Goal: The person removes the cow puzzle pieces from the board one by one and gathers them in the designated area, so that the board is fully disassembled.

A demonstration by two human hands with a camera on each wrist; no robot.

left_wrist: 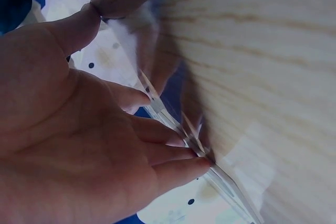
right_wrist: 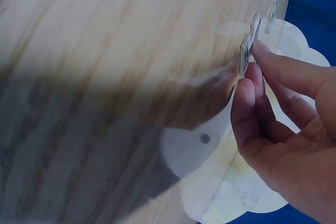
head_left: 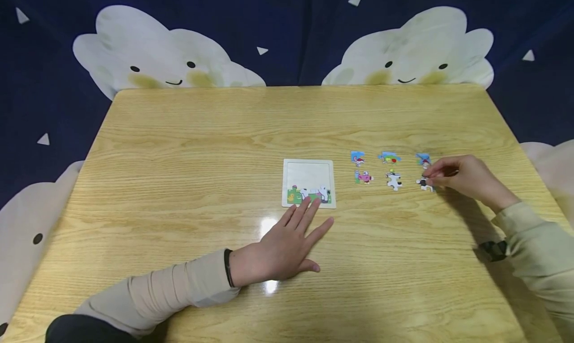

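Note:
A square puzzle board with a pale frame lies mid-table, its lower strip filled with a green picture of a white animal and a yellow duck. My left hand rests its straight, spread fingertips on the board's front edge, which the left wrist view shows edge-on beneath the fingers. To the right, my right hand pinches a black-and-white puzzle piece between thumb and fingers, low at the tabletop. In the right wrist view the piece stands at the fingertips, partly hidden.
Several loose pieces lie in two rows right of the board, among them a pink one, a white one and a blue-topped one. The wooden table meets a dark blue cloth with cloud faces behind.

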